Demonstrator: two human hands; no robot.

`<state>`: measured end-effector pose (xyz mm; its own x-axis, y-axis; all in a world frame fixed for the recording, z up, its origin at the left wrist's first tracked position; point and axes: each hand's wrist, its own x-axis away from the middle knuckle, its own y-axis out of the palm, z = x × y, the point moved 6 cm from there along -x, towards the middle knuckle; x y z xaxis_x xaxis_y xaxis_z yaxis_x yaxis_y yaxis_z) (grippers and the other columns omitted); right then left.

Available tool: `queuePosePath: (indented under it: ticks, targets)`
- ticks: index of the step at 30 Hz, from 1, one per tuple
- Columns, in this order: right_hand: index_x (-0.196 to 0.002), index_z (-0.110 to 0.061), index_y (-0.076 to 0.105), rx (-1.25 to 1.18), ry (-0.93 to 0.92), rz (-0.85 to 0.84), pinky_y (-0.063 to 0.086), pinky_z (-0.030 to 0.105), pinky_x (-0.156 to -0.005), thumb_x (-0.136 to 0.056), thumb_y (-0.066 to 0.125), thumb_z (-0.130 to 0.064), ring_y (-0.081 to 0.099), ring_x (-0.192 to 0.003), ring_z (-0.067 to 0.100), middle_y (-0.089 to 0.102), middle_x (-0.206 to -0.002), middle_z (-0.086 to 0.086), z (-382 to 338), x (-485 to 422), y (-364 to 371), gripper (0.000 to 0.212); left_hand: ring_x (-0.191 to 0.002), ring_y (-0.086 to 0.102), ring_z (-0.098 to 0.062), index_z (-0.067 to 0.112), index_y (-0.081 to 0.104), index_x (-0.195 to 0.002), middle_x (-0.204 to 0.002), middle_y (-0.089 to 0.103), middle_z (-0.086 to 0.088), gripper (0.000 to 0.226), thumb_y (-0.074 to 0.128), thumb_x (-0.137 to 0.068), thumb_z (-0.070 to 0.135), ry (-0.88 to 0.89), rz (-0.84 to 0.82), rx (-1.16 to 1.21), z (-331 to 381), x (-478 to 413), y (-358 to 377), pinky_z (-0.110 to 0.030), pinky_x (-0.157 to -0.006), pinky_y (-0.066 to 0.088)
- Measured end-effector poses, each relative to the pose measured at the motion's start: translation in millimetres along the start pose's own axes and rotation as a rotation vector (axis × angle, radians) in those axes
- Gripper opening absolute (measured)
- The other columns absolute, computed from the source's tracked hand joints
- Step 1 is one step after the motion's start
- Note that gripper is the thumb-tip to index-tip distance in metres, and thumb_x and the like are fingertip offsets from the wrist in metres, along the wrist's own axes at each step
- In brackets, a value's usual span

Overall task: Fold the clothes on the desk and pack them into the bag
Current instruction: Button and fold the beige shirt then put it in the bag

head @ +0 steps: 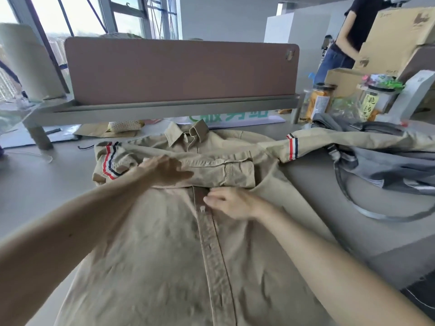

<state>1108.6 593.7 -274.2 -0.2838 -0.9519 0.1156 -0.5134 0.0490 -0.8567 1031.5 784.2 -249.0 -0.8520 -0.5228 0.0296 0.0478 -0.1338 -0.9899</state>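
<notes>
Bare forearms (94,220), left hand (164,170), right hand (231,204)

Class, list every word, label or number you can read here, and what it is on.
"服务站", apparently, tops hidden: green on the white sign.
Yellow jar label: Chinese characters, too blurred to read.
Orange jar label: unreadable.
Cardboard box prints: unreadable.

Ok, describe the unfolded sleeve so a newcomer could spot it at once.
Start at the tan shirt spread across the desk. From its collar go right: the sleeve stretches out over the grey bag. The other sleeve lies folded across the chest.
</notes>
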Motion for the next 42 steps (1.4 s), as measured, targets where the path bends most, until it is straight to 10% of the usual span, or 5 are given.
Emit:
queuePosePath:
  ticks: [3,16,25,31,42]
  targets:
    - [-0.067,-0.014,0.061,-0.176,0.129,0.308,0.053,0.038,-0.076,-0.087,0.059,-0.045,0.068,-0.072,0.012,0.064,-0.062,-0.008,41.4,4.5,-58.2,0.037,-0.101,0.063,-0.026,0.025,0.065,-0.107,-0.115,0.063,-0.001,0.043,0.055,-0.087,0.061,0.159,0.276,-0.070,63.2,-12.8,-8.3,-0.037,-0.081,0.049]
    - [-0.119,-0.013,0.051,-1.061,0.772,0.899,0.060,0.039,-0.070,-0.088,0.065,-0.040,0.069,-0.083,0.034,0.060,-0.106,0.016,249.2,91.1,-192.3,0.043,-0.152,0.017,-0.020,0.045,0.014,-0.153,-0.165,0.015,0.011,0.098,0.042,-0.071,0.091,0.304,0.114,0.150,191.4,-122.5,33.9,-0.067,-0.113,0.015]
    - [-0.136,0.005,0.044,-1.309,0.745,0.736,0.059,0.041,-0.074,-0.089,0.065,-0.048,0.066,-0.098,0.037,0.061,-0.119,0.027,273.8,84.8,-229.2,0.074,-0.143,0.034,-0.019,0.050,0.009,-0.152,-0.153,0.036,0.017,0.095,0.030,-0.072,0.095,0.302,0.129,-0.014,202.3,-120.8,63.2,-0.058,-0.104,0.032]
    - [-0.124,0.003,0.054,-1.163,0.690,0.760,0.062,0.032,-0.062,-0.094,0.065,-0.033,0.071,-0.086,0.030,0.067,-0.102,0.027,272.8,92.1,-264.6,0.048,-0.148,0.028,-0.010,0.045,0.033,-0.150,-0.158,0.030,0.020,0.086,0.038,-0.071,0.079,0.560,0.124,0.137,222.5,-123.4,60.8,-0.056,-0.113,0.029]
    - [-0.124,-0.007,0.057,-1.326,0.799,1.049,0.054,0.046,-0.091,-0.075,0.072,-0.052,0.065,-0.102,0.034,0.065,-0.119,0.019,364.5,112.8,-244.3,0.068,-0.117,0.040,-0.018,0.038,0.060,-0.109,-0.160,0.020,0.028,0.047,0.042,-0.066,0.046,0.595,-0.094,-0.031,256.9,-112.0,47.1,-0.036,-0.087,0.026]
